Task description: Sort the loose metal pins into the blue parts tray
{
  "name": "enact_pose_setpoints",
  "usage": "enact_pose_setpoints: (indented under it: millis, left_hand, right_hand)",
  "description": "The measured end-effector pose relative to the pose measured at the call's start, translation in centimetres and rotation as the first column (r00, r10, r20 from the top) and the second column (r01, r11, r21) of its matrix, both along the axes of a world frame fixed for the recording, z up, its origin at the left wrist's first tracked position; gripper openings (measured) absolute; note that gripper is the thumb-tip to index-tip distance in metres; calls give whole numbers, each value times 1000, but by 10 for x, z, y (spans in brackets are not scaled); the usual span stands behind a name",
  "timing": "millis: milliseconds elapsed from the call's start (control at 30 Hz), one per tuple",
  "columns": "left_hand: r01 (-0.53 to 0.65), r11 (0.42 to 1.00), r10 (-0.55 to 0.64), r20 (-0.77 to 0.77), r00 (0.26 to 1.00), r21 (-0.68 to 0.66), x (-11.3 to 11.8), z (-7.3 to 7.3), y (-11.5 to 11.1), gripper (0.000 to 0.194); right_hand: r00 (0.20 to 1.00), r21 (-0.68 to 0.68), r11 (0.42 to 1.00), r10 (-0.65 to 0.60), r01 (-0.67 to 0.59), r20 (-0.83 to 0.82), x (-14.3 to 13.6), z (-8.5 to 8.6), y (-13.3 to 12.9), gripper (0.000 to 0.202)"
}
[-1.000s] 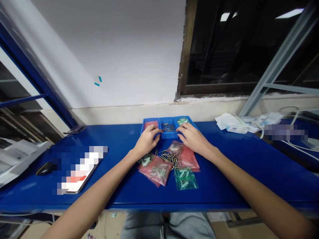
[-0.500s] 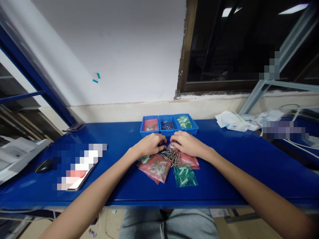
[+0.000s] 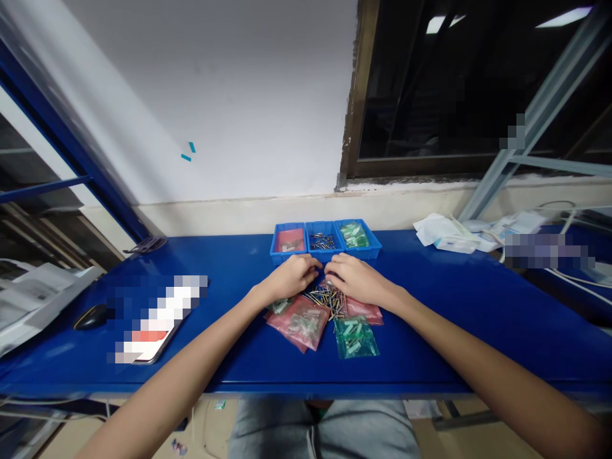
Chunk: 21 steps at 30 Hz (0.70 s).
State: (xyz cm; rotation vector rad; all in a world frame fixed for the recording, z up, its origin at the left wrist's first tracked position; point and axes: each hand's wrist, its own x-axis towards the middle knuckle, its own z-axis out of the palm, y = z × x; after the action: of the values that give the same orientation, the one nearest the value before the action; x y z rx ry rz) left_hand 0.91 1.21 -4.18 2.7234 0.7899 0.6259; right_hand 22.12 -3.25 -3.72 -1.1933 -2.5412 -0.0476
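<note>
My left hand is at the back left of a pile of metal screws, fingers curled together; anything between them is too small to make out. Across from it, my right hand has its fingers bent down over the back right of the pile, its fingertips partly hidden. Pink bags lie left of the screws, and another pink bag lies partly under my right hand. A green bag with pale pieces is in front. Behind my hands stand three blue bins.
The left bin holds a pink bag, the middle bin screws, the right bin green bags. A phone-like object and a mouse lie left; papers lie at right.
Both hands stay behind the screw pile, with only slight finger movement. The bags and bins look the same.
</note>
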Motion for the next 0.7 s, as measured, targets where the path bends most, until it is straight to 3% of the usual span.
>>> enact_pose_setpoints:
  millis: [700]
  left_hand:
    - [-39, 997, 31, 127, 991, 67, 3, 7, -6, 18]
  right_hand:
    - [1000, 32, 999, -2, 1, 27, -5, 2, -4, 22]
